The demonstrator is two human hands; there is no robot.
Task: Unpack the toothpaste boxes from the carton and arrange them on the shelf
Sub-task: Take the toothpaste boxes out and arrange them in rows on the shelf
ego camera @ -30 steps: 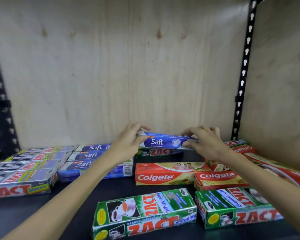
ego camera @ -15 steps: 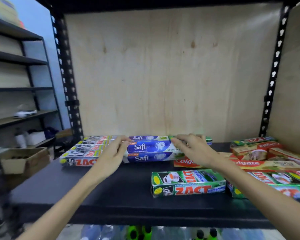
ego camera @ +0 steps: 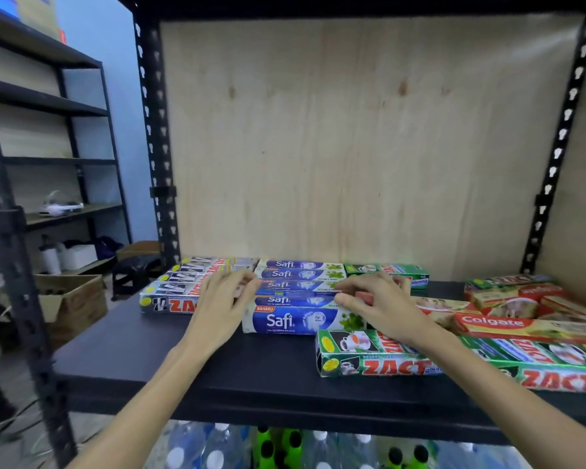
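Observation:
Several blue Safi toothpaste boxes lie side by side on the black shelf [ego camera: 217, 367]. One Safi box [ego camera: 298, 285] rests on top of that row. My left hand [ego camera: 222, 302] pinches its left end and my right hand [ego camera: 381, 299] holds its right end. In front of it lies a larger Safi box [ego camera: 295, 320]. Silver Zact boxes [ego camera: 170, 301] sit to the left. A green Zact box [ego camera: 369, 360] lies under my right wrist, and red Colgate boxes [ego camera: 521, 324] are at the right. An open cardboard carton [ego camera: 78, 299] stands on the floor at the left.
A plywood panel [ego camera: 352, 147] closes the back of the shelf, with black slotted posts [ego camera: 156, 147] at both sides. Water bottles and green bottles [ego camera: 217, 448] fill the level below. Another black rack [ego camera: 65, 164] stands to the left.
The view has pulled back and swung left. The Safi box that both hands carried in the air a second ago now lies on the Safi row, hands still at its ends.

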